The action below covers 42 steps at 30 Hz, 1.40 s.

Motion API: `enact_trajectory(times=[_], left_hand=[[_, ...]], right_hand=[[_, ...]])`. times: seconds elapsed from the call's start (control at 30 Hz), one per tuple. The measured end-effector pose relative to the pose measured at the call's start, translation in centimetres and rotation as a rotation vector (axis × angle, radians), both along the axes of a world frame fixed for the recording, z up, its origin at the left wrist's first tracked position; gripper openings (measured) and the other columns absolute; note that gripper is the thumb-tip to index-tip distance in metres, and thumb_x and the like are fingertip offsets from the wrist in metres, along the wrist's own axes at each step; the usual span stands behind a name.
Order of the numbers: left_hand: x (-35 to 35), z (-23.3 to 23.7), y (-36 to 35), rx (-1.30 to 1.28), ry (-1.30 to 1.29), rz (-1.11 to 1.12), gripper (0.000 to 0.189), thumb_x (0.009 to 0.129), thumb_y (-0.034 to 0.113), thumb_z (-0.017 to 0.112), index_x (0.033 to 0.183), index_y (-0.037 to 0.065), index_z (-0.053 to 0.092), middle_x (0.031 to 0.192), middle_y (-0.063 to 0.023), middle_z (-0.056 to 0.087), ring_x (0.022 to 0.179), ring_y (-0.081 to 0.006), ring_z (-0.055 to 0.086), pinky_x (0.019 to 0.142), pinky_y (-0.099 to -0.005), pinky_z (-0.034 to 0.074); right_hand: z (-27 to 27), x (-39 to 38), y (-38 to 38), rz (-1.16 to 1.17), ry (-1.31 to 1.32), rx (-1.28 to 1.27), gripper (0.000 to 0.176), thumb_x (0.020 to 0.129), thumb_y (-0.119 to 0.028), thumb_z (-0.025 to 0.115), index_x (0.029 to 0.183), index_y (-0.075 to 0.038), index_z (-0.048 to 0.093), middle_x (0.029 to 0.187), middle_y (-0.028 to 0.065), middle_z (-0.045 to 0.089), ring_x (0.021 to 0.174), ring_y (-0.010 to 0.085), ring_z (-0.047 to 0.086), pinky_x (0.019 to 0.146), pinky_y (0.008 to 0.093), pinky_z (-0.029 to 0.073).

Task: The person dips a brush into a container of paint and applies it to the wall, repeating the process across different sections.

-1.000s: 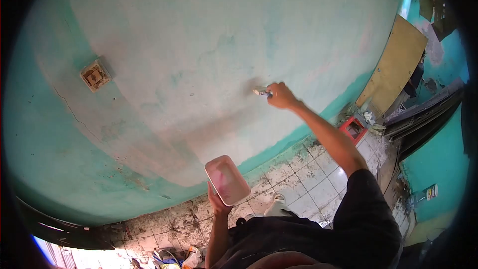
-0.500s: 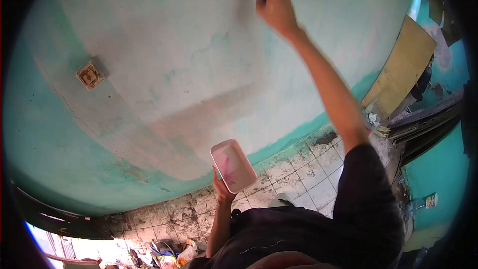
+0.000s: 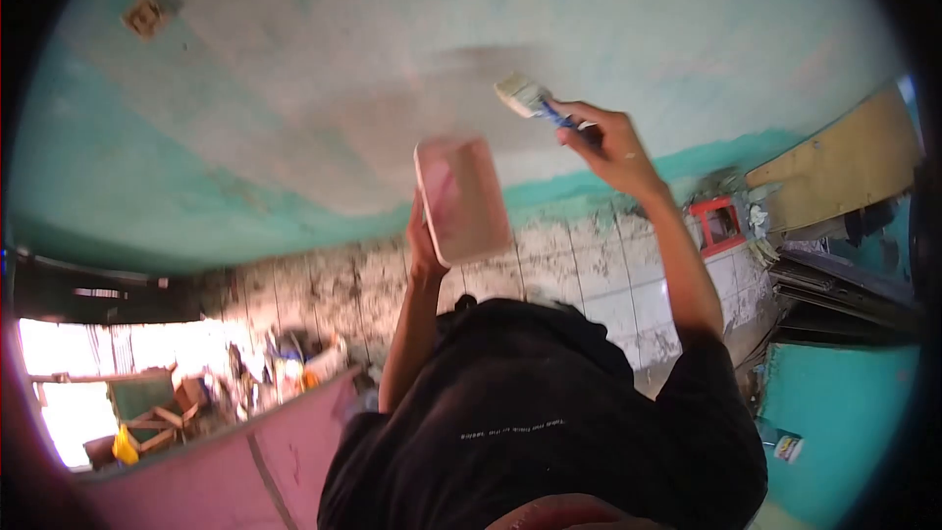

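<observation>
Up close, the fingers [image 3: 587, 121] of the right hand [image 3: 613, 147] are curling tight around the blue handle of a paintbrush [image 3: 535, 101]. The pale bristles are sticking out up and to the left of the fingertips, just in front of the wall [image 3: 294, 88]; whether they are touching it I cannot tell. The left hand [image 3: 424, 234] is gripping a shallow pink tray [image 3: 463, 198] from below, its fingers mostly hiding behind it and the thumb lying along the left rim. The tray is tilting its open face toward the camera and showing a blurred streak of darker pink paint inside. The bristles are hovering just above the tray's upper right corner, apart from it. Beyond them, a darker grey patch is showing on the pale wall above a turquoise band. At the right, a red crate [image 3: 721, 224] is standing on the tiled floor [image 3: 589, 270], its contents too small to tell.
</observation>
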<state>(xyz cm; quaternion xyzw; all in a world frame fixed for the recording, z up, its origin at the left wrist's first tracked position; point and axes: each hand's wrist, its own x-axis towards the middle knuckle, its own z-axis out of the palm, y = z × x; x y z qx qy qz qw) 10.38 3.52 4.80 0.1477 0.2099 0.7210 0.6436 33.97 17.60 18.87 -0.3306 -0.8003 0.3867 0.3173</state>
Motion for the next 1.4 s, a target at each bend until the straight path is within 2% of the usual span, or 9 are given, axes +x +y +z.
enact_trajectory(times=[0.2,0.23,0.37,0.6,0.83,0.9,1.2,1.27,1.4], left_hand=[[2.7,-5.5,-1.2,-0.017,-0.053,-0.066,0.061,0.106,0.049,0.035,0.145,0.003,0.043,0.133,-0.0133,0.059,0.12,-0.0247,0.059,0.103,-0.0395,0.049],[4.0,-4.8,-1.5,-0.076,-0.031,-0.054,0.06,0.106,0.049,0.035,0.145,0.003,0.043,0.134,-0.0133,0.058,0.12,-0.0251,0.059,0.103,-0.0401,0.049],[8.3,-1.9,-2.6,-0.215,-0.021,-0.021,0.06,0.107,0.048,0.035,0.146,0.003,0.041,0.138,-0.0138,0.055,0.122,-0.0267,0.058,0.105,-0.042,0.048],[13.8,-2.6,-2.0,-0.332,0.056,0.012,0.058,0.107,0.048,0.035,0.144,0.003,0.043,0.136,-0.0143,0.056,0.119,-0.0269,0.059,0.103,-0.044,0.049],[16.0,-4.8,-2.4,-0.257,-0.058,-0.012,0.059,0.106,0.05,0.034,0.141,0.004,0.046,0.124,-0.0139,0.062,0.108,-0.0257,0.064,0.094,-0.0416,0.054],[16.0,-6.0,-2.5,0.004,-0.282,-0.2,0.059,0.106,0.051,0.033,0.139,0.004,0.047,0.119,-0.0132,0.063,0.103,-0.025,0.066,0.09,-0.0398,0.056],[17.2,-1.5,-2.1,-0.328,-0.064,0.018,0.059,0.107,0.046,0.032,0.142,0.001,0.044,0.13,-0.0186,0.059,0.112,-0.032,0.064,0.096,-0.045,0.054],[17.0,-1.7,-2.7,-0.329,0.323,0.025,0.059,0.106,0.046,0.035,0.139,-0.002,0.048,0.127,-0.0194,0.061,0.109,-0.0321,0.065,0.096,-0.0451,0.054],[16.9,-1.9,-2.6,-0.213,0.128,-0.001,0.048,0.106,0.034,0.041,0.136,-0.002,0.05,0.12,-0.0168,0.065,0.099,-0.0266,0.069,0.081,-0.0398,0.061]], right_hand=[[-0.2,5.5,-5.3,0.336,-0.19,0.122,0.041,0.084,-0.001,0.071,0.124,-0.01,0.069,0.087,0.0133,0.071,0.062,0.0178,0.06,0.061,0.0314,0.048],[-0.6,6.1,-6.0,0.331,-0.237,0.103,0.039,0.084,-0.004,0.071,0.122,-0.012,0.071,0.085,0.0136,0.069,0.066,0.0272,0.063,0.064,0.0378,0.051],[-2.6,7.7,-7.4,0.331,-0.466,0.115,0.033,0.084,-0.007,0.069,0.116,-0.013,0.073,0.077,0.0107,0.063,0.065,0.0298,0.061,0.063,0.0403,0.05],[-5.7,9.7,-7.4,0.364,-0.581,0.007,0.019,0.079,-0.005,0.063,0.095,-0.005,0.073,0.081,0.0145,0.067,0.081,0.033,0.068,0.074,0.0447,0.055],[-7.4,11.2,-7.4,0.429,-0.53,0.057,0.016,0.078,-0.006,0.068,0.094,-0.006,0.071,0.079,0.0123,0.065,0.073,0.0342,0.066,0.067,0.0436,0.054],[-7.2,11.3,-7.2,0.437,-0.48,0.056,0.017,0.079,-0.005,0.067,0.095,-0.006,0.071,0.08,0.0111,0.064,0.071,0.0332,0.066,0.065,0.042,0.054],[-3.1,13.9,-4.8,0.35,-0.382,0.084,0.028,0.081,-0.008,0.074,0.108,-0.013,0.075,0.077,0.0083,0.066,0.064,0.0301,0.063,0.059,0.0383,0.051],[-2.5,14.0,-5.0,0.405,-0.483,0.111,0.023,0.079,-0.009,0.073,0.102,-0.012,0.076,0.078,0.0079,0.067,0.067,0.0299,0.065,0.06,0.0386,0.052],[-4.5,12.5,-5.2,0.472,-0.475,0.191,0.02,0.076,-0.011,0.071,0.096,-0.012,0.077,0.078,0.0077,0.068,0.07,0.0292,0.067,0.062,0.0391,0.053]])
